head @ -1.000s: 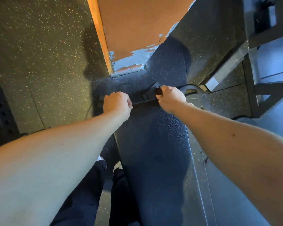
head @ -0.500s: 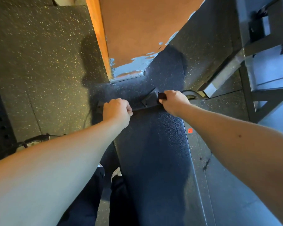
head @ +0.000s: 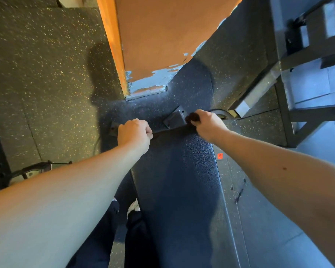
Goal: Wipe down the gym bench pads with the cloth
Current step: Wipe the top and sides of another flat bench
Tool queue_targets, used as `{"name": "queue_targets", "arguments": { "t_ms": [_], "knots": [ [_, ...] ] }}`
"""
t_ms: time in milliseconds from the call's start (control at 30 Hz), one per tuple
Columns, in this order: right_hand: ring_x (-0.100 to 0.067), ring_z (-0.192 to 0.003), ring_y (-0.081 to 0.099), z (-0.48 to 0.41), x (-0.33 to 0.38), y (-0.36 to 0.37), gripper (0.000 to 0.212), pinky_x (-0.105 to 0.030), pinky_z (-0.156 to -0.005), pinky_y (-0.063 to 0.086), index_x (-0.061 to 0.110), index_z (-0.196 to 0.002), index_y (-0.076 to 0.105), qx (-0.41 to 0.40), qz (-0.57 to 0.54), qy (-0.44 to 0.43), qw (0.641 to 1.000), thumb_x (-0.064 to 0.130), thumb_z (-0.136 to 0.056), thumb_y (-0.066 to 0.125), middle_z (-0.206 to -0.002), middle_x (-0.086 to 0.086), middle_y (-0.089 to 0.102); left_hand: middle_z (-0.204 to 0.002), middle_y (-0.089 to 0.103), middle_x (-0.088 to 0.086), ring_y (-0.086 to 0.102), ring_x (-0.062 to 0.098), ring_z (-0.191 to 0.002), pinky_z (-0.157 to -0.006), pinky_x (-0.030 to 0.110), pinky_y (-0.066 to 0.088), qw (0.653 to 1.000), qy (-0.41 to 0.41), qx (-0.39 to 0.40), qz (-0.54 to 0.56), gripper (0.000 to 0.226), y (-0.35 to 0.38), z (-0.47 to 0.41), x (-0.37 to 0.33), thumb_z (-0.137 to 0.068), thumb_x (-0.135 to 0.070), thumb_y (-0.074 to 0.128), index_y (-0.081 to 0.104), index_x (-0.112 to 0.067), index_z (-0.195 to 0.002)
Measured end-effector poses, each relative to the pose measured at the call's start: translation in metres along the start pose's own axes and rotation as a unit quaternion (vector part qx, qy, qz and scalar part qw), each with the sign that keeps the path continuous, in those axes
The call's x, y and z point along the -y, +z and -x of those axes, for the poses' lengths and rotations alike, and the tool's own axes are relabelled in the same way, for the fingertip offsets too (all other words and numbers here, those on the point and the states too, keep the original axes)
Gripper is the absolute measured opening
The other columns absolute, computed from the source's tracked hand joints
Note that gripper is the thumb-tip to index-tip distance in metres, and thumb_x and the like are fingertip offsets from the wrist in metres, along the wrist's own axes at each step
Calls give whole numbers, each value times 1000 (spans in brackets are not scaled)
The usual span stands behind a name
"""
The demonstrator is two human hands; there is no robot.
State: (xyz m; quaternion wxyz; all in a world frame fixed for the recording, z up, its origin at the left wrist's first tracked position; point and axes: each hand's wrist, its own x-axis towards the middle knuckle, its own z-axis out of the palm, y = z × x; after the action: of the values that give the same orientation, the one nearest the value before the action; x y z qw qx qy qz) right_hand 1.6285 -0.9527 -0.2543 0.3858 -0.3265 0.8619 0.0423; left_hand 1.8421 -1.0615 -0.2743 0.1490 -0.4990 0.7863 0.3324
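Beyond the bench pad (head: 178, 180), your left hand (head: 133, 133) grips the crossbar (head: 172, 130), right hand (head: 208, 123) the dark handle (head: 191, 118); pull evenly.

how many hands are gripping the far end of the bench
2. The left hand grips the crossbar near its left end; the right hand grips a dark handle at the right.

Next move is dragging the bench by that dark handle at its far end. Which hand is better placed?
Right, probably. The right hand has its grip round the dark handle just past the bench pad, while the left hand holds the crossbar at the opposite corner.
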Motion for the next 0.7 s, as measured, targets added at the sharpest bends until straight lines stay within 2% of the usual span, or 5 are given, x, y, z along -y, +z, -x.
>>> {"name": "queue_targets", "arguments": {
  "t_ms": [133, 300, 500, 600, 700],
  "knots": [
    [-32, -90, 58, 3, 2, 9, 26, -39, -79, 51, 15, -122, 59, -44, -71, 79, 993, 33, -103, 53, -105, -11, 62, -103, 66, 0, 59, 22, -96, -86, 33, 37, 1000, 3, 1, 1, 8, 0, 0, 0, -97, -26, 69, 73, -24, -91],
    [-35, -94, 59, 4, 28, 25, 29, -37, -77, 45, 14, -118, 57, -72, -22, 104, 992, 37, -103, 49, -107, -14, 67, -106, 65, 0, 57, 23, -99, -80, 31, 32, 1000, 14, 15, 23, 4, 1, 1, 7, -97, -27, 69, 72, -26, -94],
    [-37, -106, 63, 12, 68, 32, 34, -36, -78, 45, 16, -122, 60, -26, 42, 23, 999, 43, -103, 49, -115, -14, 69, -104, 65, -4, 58, 21, -102, -94, 39, 36, 994, 70, 3, 79, 10, -7, 9, 30, -97, -30, 68, 77, -25, -98],
    [-35, -106, 64, 23, 105, 50, 34, -36, -79, 45, 17, -122, 59, 42, 35, -40, 998, 44, -104, 49, -115, -11, 69, -105, 65, -5, 59, 21, -103, -94, 40, 38, 995, 56, -5, 77, 8, -11, 14, 46, -95, -31, 70, 76, -27, -97],
    [-31, -98, 62, 24, 97, 42, 31, -38, -80, 48, 19, -123, 57, 62, 54, -69, 994, 43, -105, 49, -112, -9, 67, -105, 66, -6, 60, 20, -100, -96, 42, 44, 995, 30, -3, 96, 5, -15, 19, 60, -93, -30, 72, 76, -27, -96]
  ]
}}
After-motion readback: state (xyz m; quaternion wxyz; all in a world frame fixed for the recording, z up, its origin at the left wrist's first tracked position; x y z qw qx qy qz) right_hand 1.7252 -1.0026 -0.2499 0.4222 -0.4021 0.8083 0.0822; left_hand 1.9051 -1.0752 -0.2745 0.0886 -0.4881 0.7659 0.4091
